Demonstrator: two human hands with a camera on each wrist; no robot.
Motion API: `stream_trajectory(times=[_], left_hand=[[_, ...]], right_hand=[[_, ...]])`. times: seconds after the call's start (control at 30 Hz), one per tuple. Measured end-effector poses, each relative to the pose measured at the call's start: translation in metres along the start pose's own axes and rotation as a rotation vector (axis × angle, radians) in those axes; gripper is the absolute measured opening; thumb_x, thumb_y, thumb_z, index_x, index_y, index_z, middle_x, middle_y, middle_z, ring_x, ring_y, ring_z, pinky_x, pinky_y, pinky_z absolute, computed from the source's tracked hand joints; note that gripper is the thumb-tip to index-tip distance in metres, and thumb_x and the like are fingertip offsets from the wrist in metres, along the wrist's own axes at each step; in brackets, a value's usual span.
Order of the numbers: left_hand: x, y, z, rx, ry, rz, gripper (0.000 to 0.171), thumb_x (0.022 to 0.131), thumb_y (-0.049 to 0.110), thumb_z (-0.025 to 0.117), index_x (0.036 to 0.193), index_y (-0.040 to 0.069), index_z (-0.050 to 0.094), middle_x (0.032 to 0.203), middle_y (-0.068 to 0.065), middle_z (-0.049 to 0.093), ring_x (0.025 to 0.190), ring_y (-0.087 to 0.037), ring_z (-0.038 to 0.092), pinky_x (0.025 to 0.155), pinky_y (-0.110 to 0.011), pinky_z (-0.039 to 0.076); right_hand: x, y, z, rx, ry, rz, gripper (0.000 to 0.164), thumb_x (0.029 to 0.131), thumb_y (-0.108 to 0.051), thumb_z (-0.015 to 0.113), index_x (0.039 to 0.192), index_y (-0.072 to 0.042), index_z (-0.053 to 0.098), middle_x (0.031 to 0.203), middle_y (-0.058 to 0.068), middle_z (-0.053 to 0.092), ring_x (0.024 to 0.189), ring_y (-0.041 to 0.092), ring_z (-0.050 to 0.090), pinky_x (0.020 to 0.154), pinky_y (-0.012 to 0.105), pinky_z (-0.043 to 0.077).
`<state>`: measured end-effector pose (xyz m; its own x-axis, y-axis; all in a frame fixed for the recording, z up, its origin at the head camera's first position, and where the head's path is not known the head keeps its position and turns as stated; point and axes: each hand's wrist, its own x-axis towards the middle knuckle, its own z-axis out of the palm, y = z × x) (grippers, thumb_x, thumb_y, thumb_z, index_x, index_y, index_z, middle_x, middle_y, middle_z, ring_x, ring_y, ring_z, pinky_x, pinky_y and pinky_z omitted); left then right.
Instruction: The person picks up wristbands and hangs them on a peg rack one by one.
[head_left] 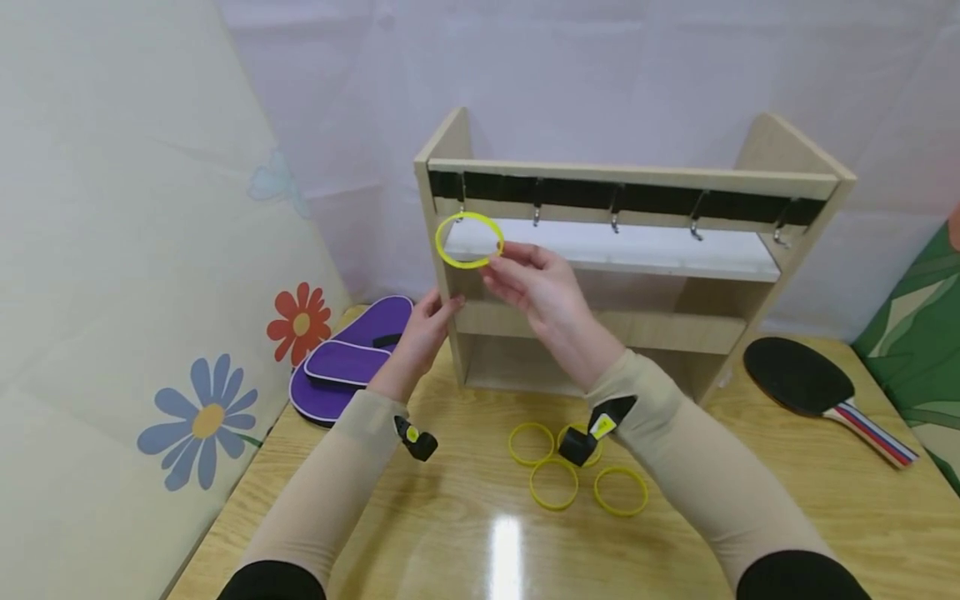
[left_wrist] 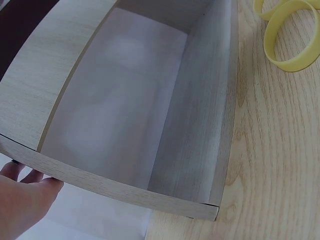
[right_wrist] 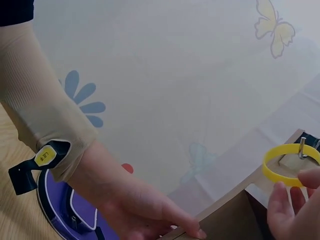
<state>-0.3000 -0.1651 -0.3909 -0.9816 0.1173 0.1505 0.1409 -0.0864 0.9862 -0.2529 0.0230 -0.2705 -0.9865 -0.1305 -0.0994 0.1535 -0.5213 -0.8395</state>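
Observation:
My right hand (head_left: pixel 551 300) pinches a thin yellow ring (head_left: pixel 467 266) at its right side, between thumb and fingers. The ring is held up in front of the leftmost metal hook (head_left: pixel 462 188) on a small wooden shelf (head_left: pixel 600 323). In the right wrist view, the hook's tip (right_wrist: pixel 302 148) shows through the ring's opening. My left hand (head_left: pixel 420 342) grips the shelf's left side panel, thumb at the front edge; its fingers (left_wrist: pixel 27 177) show at that panel in the left wrist view.
Several yellow rings (head_left: pixel 553 507) lie on the wooden table (head_left: pixel 450 533) before the shelf. More hooks (head_left: pixel 617 208) line its dark strip. A purple paddle case (head_left: pixel 348 362) lies at left, a black table tennis paddle (head_left: pixel 798 375) at right. Fabric backdrops (head_left: pixel 120 208) enclose the table.

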Motion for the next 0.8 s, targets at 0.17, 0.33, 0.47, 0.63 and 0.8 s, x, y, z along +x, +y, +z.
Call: stream_trajectory(times=[0.17, 0.33, 0.47, 0.63, 0.8], left_hand=[[0.0007, -0.0015, -0.0012, 0.009, -0.007, -0.005, 0.047, 0.100, 0.015, 0.051, 0.146, 0.006, 0.044, 0.121, -0.003, 0.059, 0.106, -0.010, 0.058, 0.092, -0.028, 0.047], [0.0012, -0.0020, -0.0018, 0.015, -0.007, -0.006, 0.048, 0.101, 0.016, 0.051, 0.147, 0.006, 0.043, 0.125, -0.005, 0.057, 0.107, -0.010, 0.056, 0.094, -0.028, 0.046], [0.0003, -0.0022, -0.0017, 0.011, -0.014, 0.027, 0.048, 0.099, 0.020, 0.054, 0.145, 0.007, 0.047, 0.122, -0.003, 0.058, 0.106, -0.012, 0.057, 0.093, -0.030, 0.047], [-0.0013, -0.0022, -0.0015, 0.011, -0.027, 0.062, 0.048, 0.097, 0.026, 0.058, 0.141, 0.009, 0.051, 0.119, -0.002, 0.060, 0.106, -0.013, 0.056, 0.091, -0.031, 0.046], [-0.0001, -0.0013, -0.0015, 0.024, -0.017, 0.008, 0.047, 0.099, 0.020, 0.052, 0.145, 0.006, 0.046, 0.126, -0.006, 0.056, 0.109, -0.013, 0.055, 0.096, -0.032, 0.045]], right_hand=[[0.0009, 0.0044, -0.0013, -0.026, 0.007, 0.003, 0.030, 0.089, 0.008, 0.065, 0.118, 0.001, 0.061, 0.103, 0.010, 0.065, 0.080, 0.018, 0.070, 0.075, 0.026, 0.058], [0.0019, 0.0061, -0.0009, -0.041, 0.016, 0.026, 0.032, 0.089, 0.007, 0.065, 0.120, 0.000, 0.060, 0.104, 0.010, 0.065, 0.082, 0.018, 0.070, 0.077, 0.028, 0.059], [0.0015, 0.0062, 0.0001, -0.037, 0.019, 0.044, 0.035, 0.090, 0.006, 0.064, 0.124, 0.000, 0.059, 0.108, 0.010, 0.064, 0.085, 0.019, 0.069, 0.081, 0.031, 0.058], [0.0005, 0.0061, 0.0010, -0.031, 0.014, 0.053, 0.037, 0.090, 0.007, 0.063, 0.126, 0.001, 0.058, 0.111, 0.011, 0.064, 0.087, 0.020, 0.069, 0.084, 0.031, 0.058], [-0.0005, 0.0067, -0.0001, -0.031, -0.010, 0.055, 0.037, 0.090, 0.007, 0.063, 0.126, 0.001, 0.059, 0.111, 0.012, 0.065, 0.088, 0.020, 0.069, 0.085, 0.030, 0.057]])
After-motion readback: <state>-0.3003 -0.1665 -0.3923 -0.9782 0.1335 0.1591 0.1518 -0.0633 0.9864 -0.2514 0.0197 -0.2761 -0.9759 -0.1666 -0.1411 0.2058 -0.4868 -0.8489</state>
